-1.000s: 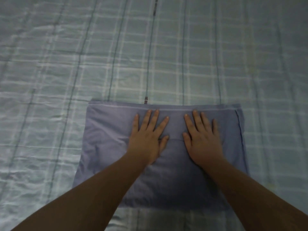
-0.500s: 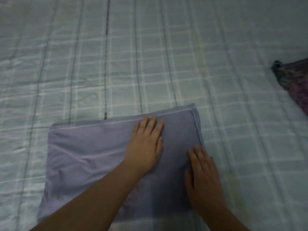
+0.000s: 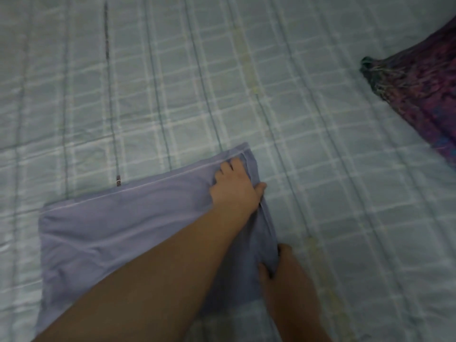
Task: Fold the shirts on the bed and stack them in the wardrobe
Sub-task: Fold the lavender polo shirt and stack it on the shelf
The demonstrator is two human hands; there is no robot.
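A lavender-blue shirt, folded into a wide rectangle, lies on the bed at the lower left. My left hand reaches across it and grips the shirt's right edge near the far corner, fingers curled into the cloth and thumb under the edge. My right hand pinches the same right edge lower down, thumb on top and fingers beneath. The cloth is bunched slightly between the two hands.
The bed is covered with a pale green checked sheet. A dark purple patterned cloth lies at the upper right edge. A small metal zipper pull sits just beyond the shirt's far edge.
Both hands were pressing flat on the shirt's middle; they have slid to its right edge and now grip it. The view has shifted right, bringing the purple cloth into sight.
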